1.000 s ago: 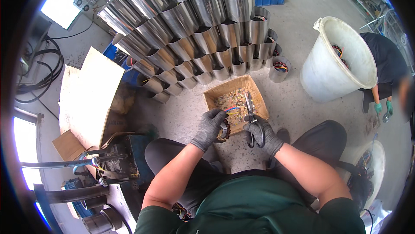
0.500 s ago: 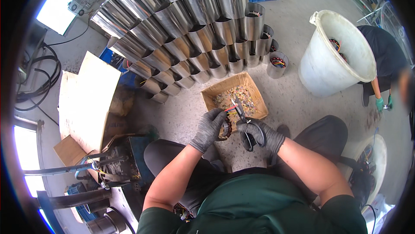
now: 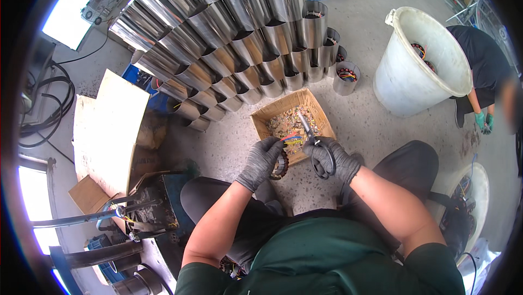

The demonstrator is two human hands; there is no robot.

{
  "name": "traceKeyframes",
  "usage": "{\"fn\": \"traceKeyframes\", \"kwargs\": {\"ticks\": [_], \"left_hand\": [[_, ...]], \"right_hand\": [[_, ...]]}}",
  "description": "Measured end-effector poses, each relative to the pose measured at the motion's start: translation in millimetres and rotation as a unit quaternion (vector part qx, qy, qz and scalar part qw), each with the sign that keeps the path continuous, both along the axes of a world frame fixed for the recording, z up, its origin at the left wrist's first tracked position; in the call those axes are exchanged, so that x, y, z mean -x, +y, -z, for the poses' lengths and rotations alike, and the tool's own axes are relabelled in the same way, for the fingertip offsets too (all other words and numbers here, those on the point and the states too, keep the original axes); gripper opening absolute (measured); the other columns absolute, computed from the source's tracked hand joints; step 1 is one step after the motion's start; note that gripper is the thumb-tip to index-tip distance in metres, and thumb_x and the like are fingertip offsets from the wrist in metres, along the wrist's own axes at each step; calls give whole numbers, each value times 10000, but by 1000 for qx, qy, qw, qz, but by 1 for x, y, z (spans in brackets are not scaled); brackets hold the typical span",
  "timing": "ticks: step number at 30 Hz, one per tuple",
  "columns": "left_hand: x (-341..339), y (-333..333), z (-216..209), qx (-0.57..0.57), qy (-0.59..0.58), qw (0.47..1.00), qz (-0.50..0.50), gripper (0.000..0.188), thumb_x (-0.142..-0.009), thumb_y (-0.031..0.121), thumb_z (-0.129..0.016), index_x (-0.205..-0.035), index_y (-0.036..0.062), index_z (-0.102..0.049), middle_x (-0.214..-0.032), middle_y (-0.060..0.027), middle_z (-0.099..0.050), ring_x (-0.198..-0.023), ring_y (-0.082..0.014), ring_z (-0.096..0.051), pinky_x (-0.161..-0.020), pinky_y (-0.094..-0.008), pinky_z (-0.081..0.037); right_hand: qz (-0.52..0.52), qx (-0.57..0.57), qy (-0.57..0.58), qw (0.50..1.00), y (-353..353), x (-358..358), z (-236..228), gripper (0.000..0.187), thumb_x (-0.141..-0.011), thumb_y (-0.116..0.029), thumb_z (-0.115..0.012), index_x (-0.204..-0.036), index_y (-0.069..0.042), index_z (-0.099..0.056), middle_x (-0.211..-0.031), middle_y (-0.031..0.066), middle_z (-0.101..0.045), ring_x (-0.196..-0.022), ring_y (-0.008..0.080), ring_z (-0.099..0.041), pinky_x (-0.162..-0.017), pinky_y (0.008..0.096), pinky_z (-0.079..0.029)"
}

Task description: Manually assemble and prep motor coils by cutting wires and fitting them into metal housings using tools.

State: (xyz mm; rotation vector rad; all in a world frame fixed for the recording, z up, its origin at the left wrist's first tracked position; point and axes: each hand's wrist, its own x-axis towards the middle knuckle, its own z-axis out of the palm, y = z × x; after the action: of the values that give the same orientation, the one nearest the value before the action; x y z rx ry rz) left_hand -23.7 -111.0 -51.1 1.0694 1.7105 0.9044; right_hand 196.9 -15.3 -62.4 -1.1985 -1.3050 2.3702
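Grey-gloved, my left hand [image 3: 259,165] is closed on a ring-shaped motor stator [image 3: 281,166] with dark windings. Red, blue and yellow wires [image 3: 292,138] stick out from it past my fingertips. In my right hand [image 3: 339,163], gloved the same way, is a pair of scissors [image 3: 306,126] with black looped handles. Their blades look closed together and point away from me, beside the wire ends and apart from them. Below both hands stands an open cardboard box [image 3: 322,113] with many small coloured wire scraps lying in it.
Shiny metal cylinders [image 3: 250,50] are stacked beyond the box, one with a stator [image 3: 346,74] standing apart. A large white tub [image 3: 400,90] holds stators at the right, near a bending person [image 3: 479,55]. Cardboard [image 3: 109,131] and a machine [image 3: 155,208] are at my left.
The scissors have drawn back to the right from the wires, and their spread blades have come together. My left hand keeps the stator in nearly the same spot.
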Motion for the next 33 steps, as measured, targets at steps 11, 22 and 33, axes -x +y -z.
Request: {"fn": "traceKeyframes", "kwargs": {"ticks": [11, 22, 33], "left_hand": [[-2, 4, -7, 0, -21, 998, -58, 291, -1008, 206, -626, -1152, -42, -677, -958, -104, -722, -882, -141, -633, -812, -318, -523], [-4, 7, -23, 25, -9, 999, -38, 320, -1019, 237, -609, -1154, -46, -676, -954, -98, -718, -860, -141, -640, -787, -312, -532], [88, -38, -110, -311, -65, 910, -267, 296, -1053, 300, -557, -928, 35, -598, -704, 28, -499, -629, -72, -481, -575, -261, -417]], "right_hand": [[-81, 206, 68, 973, -10, 1, 10, 402, -965, -417, -640, -1053, -25, -628, -659, 129, -657, -541, 270, -678, -506, 397, -571], [-19, 28, 34, 999, -5, -1, 13, 325, -964, -288, -608, -784, -18, -584, -520, 104, -564, -360, 228, -543, -337, 350, -424], [100, -16, 161, 982, 12, -7, 20, 314, -972, -270, -580, -1198, -52, -557, -657, 167, -632, -496, 287, -609, -456, 396, -507]]}}
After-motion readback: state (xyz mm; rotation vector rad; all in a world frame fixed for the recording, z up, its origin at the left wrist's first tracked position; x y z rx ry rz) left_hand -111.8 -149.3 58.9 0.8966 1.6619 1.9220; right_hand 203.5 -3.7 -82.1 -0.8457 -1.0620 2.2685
